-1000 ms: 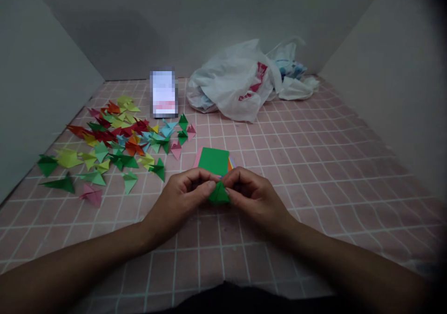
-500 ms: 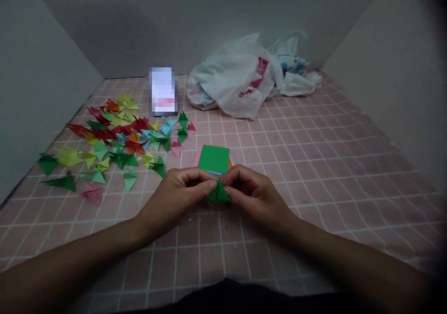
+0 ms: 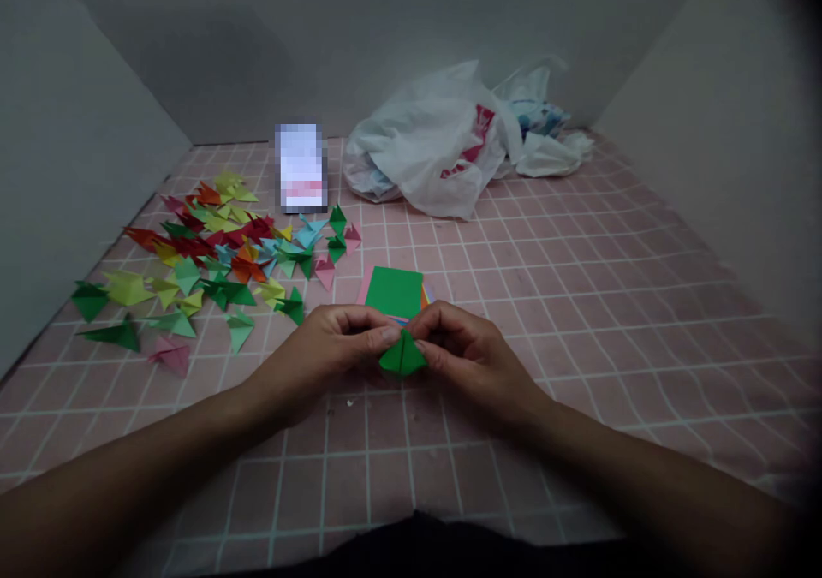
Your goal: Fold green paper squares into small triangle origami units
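In the head view, your left hand and right hand meet over the near middle of the pink tiled floor. Both are curled nearly shut, thumb and forefinger of each pinched on a small green fold. The fold is a triangular piece with a crease down its middle, its point turned toward you. It sits between your fingertips, just above the floor; you cannot tell whether its lower edge touches the tiles. Your left fingers hold its upper left edge, your right fingers its upper right edge.

Just beyond your hands lies a paper stack, green sheet on top, with pink and orange edges showing at its sides. Your knuckles hide its near edge.

To the far left, a pile of folded pieces spreads over the floor in red, yellow, green, blue and pink, reaching out toward the left wall. A few strays lie between the pile and the stack.

Farther back stands a blurred upright card, and to its right a crumpled white bag with red print rests against the far wall, with more white plastic beside it.
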Motion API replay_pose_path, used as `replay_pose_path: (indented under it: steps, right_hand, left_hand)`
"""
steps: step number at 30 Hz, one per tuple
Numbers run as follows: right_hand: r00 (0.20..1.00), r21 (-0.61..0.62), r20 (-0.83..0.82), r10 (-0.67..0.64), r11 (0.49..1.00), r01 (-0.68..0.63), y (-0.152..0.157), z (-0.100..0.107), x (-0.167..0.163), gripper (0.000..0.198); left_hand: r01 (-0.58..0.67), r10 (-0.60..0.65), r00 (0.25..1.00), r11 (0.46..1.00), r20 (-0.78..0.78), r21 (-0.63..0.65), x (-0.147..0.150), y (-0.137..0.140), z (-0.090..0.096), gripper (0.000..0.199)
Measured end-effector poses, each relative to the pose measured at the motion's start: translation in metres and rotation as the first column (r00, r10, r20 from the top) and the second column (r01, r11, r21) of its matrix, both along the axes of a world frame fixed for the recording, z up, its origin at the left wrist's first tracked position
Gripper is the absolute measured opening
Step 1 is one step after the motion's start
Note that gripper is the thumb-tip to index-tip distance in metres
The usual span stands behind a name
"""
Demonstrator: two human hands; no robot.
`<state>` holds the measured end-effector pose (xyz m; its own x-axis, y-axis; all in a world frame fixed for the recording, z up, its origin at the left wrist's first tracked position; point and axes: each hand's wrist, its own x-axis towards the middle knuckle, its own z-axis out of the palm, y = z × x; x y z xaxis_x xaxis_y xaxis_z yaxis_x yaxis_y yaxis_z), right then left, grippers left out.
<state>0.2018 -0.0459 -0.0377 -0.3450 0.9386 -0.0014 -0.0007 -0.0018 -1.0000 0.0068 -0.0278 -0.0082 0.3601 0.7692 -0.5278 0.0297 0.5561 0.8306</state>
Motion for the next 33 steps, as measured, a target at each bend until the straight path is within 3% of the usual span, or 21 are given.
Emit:
replay_pose_path:
  steps: [9, 15, 26, 33]
  right_hand:
    - [0.999, -0.045, -0.047, 0.006, 0.999, -0.008, 0.000, 0.000, -0.002, 0.012]
    - [0.997, -0.054, -0.074, 0.012, 0.998, -0.016, 0.000, -0.002, -0.003, 0.011]
    - [0.997, 0.004, -0.067, 0.041, 0.999, -0.041, -0.002, 0.000, -0.003, 0.008]
    - [0.998, -0.033, -0.011, 0.066, 0.997, -0.067, -0.002, 0.002, -0.002, 0.016]
  left_hand:
    - [0.056, -0.038, 0.993, 0.987, -0.115, 0.153, 0.002, -0.003, 0.006, 0.024]
    - [0.147, -0.074, 0.972, 0.932, -0.224, 0.332, 0.003, -0.005, 0.008, 0.017]
    - [0.182, -0.047, 0.948, 0.890, -0.314, 0.417, 0.006, -0.008, 0.010, 0.012]
    - [0.226, -0.030, 0.927, 0.840, -0.374, 0.493, 0.007, -0.009, 0.010, 0.008]
